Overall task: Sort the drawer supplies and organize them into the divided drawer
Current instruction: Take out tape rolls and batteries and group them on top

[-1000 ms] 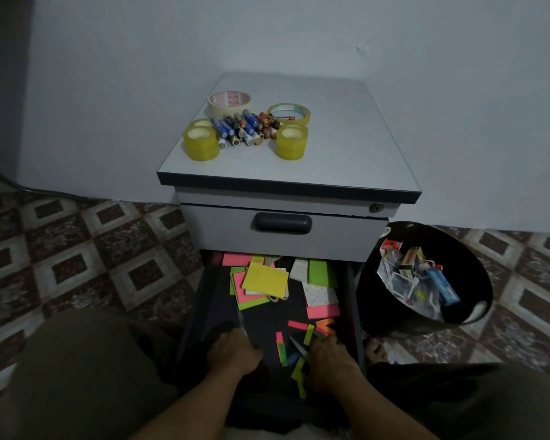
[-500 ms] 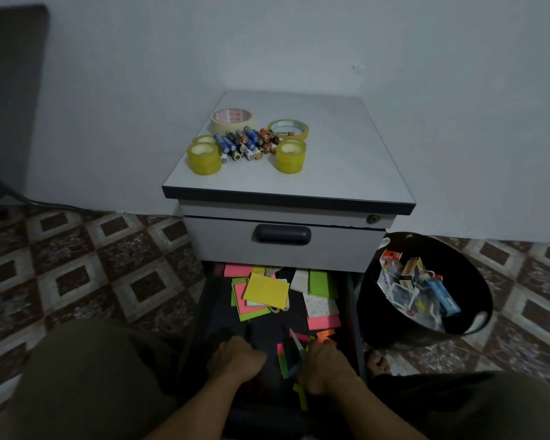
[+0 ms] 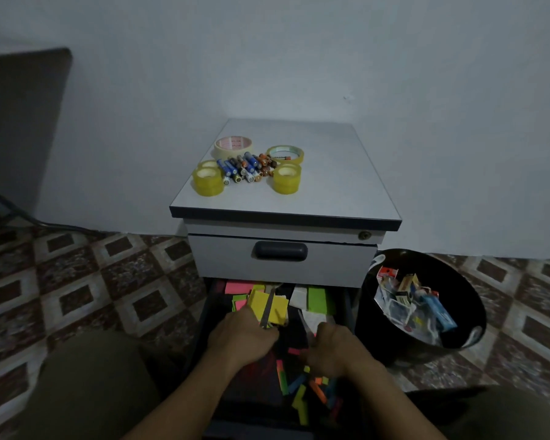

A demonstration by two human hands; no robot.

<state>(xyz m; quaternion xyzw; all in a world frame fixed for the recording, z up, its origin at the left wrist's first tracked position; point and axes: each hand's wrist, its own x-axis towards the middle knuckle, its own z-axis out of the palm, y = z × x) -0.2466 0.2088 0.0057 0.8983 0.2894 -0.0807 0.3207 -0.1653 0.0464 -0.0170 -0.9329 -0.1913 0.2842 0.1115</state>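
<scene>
Head cam: pinching a thin grey strip [image 3: 268,308] in the left grip [image 3: 242,339], just over the yellow sticky notes [image 3: 257,303] near the open drawer's [image 3: 211,312] back edge. Curling the right grip [image 3: 334,349] by the drawer's right edge, can't tell around what. Seeing tape rolls [image 3: 207,183] and batteries [image 3: 242,168] bunched toward the cabinet top's [image 3: 331,179] left edge.

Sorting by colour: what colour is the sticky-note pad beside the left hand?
The sticky-note pad is yellow; head view.
</scene>
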